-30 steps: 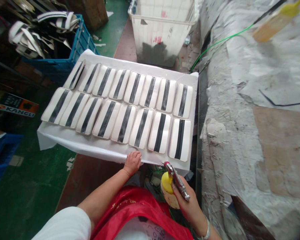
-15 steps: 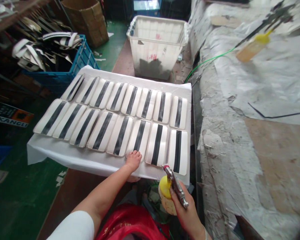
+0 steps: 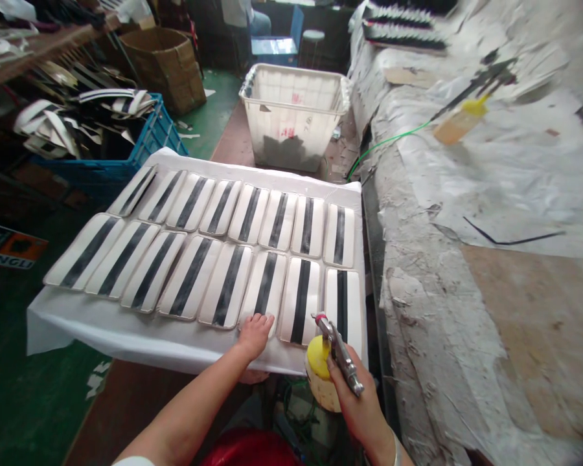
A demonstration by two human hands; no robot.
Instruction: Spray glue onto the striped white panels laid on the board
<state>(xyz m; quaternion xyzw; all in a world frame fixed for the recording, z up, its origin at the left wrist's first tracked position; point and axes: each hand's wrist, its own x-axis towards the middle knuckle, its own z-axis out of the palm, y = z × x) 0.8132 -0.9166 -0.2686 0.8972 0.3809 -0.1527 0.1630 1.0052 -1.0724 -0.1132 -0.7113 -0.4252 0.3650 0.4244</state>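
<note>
My right hand (image 3: 357, 388) is wrapped round a metal spray gun (image 3: 340, 356) with a yellow-capped cup (image 3: 320, 372) hanging beside it. The gun's nozzle is over the near edge of the rightmost front panel (image 3: 352, 310). My left hand (image 3: 255, 335) rests with its fingers on the lower end of another panel (image 3: 265, 281), apparently holding nothing. Two rows of white panels with rounded corners, each with a dark lengthwise stripe, lie on a white-covered board (image 3: 126, 330). Whether any spray leaves the nozzle, I cannot tell.
Beyond the board stands a white plastic bin (image 3: 291, 123). A blue crate (image 3: 158, 136) of striped pieces is at left, near a cardboard box (image 3: 168, 68). On the covered bench (image 3: 418, 194) at right lies a second spray gun (image 3: 486, 84) with a green hose (image 3: 388, 144).
The view has tilted up slightly, so the board and bin appear lower. My left hand stays at the same panel's end, and the spray gun remains in my right hand near the rightmost panel.
</note>
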